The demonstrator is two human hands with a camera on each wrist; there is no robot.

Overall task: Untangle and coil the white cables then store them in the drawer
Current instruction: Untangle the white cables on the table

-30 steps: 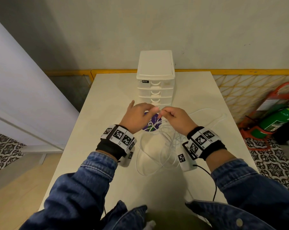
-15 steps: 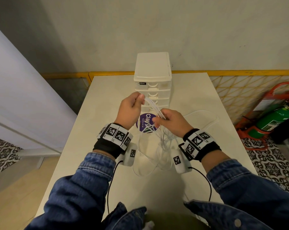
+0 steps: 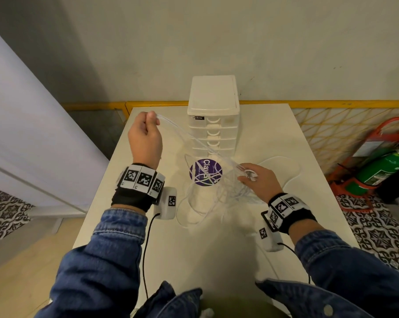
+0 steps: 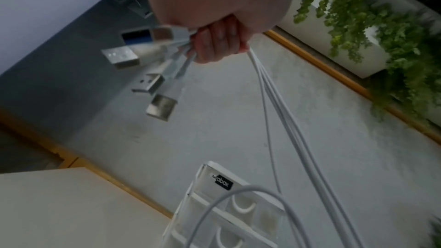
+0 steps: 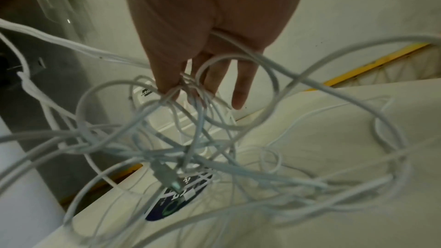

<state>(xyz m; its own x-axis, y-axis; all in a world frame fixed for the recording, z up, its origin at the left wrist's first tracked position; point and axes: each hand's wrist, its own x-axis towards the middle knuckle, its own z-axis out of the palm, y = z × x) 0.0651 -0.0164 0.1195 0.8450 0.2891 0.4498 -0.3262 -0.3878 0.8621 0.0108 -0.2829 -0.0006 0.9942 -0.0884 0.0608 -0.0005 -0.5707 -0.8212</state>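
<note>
Left hand [image 3: 145, 138] is raised, gripping the cables [image 4: 261, 74] by their USB plugs. Right hand [image 3: 258, 180] pinches strands above the tangle on the bench [image 3: 216, 249]. The sticker [image 3: 205, 172] reads "Clav"; the drawers' [image 3: 213, 97] label ends in "box".

purple sticker [image 3: 205, 172]: "Clav…", rest covered | drawer unit [image 3: 213, 131], black label [image 3: 198, 117]: "…box"

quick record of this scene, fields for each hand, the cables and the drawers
left hand: raised, grips a bundle of white cables near their USB plugs
right hand: low over the table, pinches strands at the tangle, other fingers straight
white cables: strands stretched between the hands, the rest tangled loosely on the table over a purple sticker
drawer unit: far side of table, drawers shut
progress: nothing coiled or stored
</note>
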